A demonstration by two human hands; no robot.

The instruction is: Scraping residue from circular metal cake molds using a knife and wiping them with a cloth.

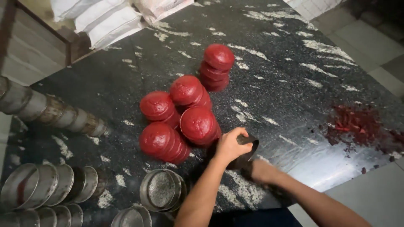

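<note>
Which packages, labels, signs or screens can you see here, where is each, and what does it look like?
White sacks: a few bulging, soft bags leaning together at the top left, at the far edge of the dark stone counter.
One has faint reddish marks, too blurred to make out.
No separate labels, signs or screens are in view.

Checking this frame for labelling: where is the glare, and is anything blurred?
Head view: glare whitens the dark stone counter near its lower right edge, beside the right hand, which is dim and soft; the left hand on the dark round tin is sharper; red cakes are evenly lit; wide-angle bending at edges.
</note>
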